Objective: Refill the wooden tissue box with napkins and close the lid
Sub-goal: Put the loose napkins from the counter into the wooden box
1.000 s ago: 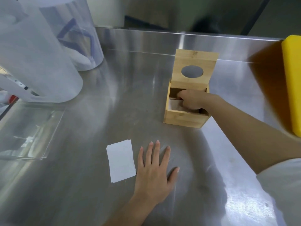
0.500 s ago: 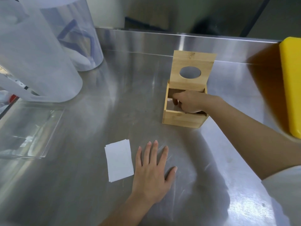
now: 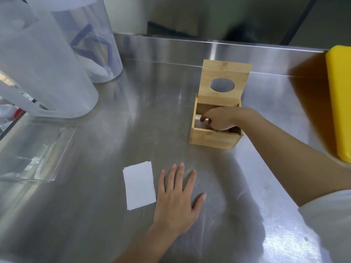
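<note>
The wooden tissue box [image 3: 213, 138] stands on the steel counter. Its lid [image 3: 226, 73], with an oval hole, is swung upright at the back. My right hand [image 3: 220, 118] reaches into the box from the right, fingers bent downward and loosely apart over its inside; a pale strip of napkin [image 3: 197, 117] shows by the fingertips. The box bottom is mostly hidden by the hand. A small stack of white napkins [image 3: 139, 185] lies flat on the counter in front. My left hand [image 3: 177, 200] rests flat and spread just right of that stack, not touching it.
Two large translucent plastic containers [image 3: 43, 59] stand at the back left. A clear flat tray [image 3: 32, 150] lies at the left edge. A yellow block [image 3: 340, 99] sits along the right edge. The steel counter [image 3: 133, 111] ends in a raised back rim.
My right hand has loosened from a pressing fist inside the box and its fingers now point down, slightly raised. The left hand and the napkin stack have stayed put.
</note>
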{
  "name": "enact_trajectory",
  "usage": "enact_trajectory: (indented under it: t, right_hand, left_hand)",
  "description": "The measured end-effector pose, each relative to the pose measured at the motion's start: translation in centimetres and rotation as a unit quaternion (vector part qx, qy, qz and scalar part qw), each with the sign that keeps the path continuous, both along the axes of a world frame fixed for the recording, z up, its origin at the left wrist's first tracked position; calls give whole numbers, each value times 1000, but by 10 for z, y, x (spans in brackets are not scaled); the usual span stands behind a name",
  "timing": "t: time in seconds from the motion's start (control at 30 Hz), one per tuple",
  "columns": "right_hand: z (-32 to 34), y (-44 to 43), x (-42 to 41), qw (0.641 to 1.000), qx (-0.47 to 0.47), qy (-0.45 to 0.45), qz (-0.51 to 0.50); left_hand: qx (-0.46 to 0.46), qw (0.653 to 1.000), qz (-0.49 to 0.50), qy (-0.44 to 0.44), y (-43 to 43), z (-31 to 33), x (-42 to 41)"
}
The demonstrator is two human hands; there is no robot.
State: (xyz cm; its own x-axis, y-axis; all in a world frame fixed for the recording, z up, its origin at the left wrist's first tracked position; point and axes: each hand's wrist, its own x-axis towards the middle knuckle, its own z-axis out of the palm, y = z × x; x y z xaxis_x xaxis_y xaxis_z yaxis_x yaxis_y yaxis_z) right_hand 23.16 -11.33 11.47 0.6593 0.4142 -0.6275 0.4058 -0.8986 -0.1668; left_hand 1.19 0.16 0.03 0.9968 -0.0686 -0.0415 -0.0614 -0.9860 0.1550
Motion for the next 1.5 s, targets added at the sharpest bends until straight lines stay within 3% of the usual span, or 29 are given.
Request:
enact_trajectory:
  t: [0.1, 0.3, 0.5, 0.83, 1.07, 1.23, 1.5]
  right_hand:
    - [14, 3, -2, 997, 48, -58, 16]
    - [47, 21, -23, 949, 289, -121, -17]
    - [43, 40, -46, 917, 375, -139, 12]
    - [6, 46, -77, 934, 337, -106, 58]
    - [-27, 75, -103, 942, 315, -51, 103]
    - [-51, 82, -105, 956, 278, -40, 86]
    - [-73, 114, -112, 973, 212, -41, 82]
  left_hand:
    - [-1, 1000, 1, -4, 0, 0, 0]
    - [0, 1000, 5, -7, -1, -1, 1]
    - [-1, 1000, 6, -16, -1, -2, 0]
    - [-11, 999, -5, -43, 0, -2, -7]
    - [-87, 987, -52, -126, 27, 0, -55]
    - [-47, 989, -96, -100, 29, -15, -71]
    - [-60, 992, -75, -85, 29, -8, -70]
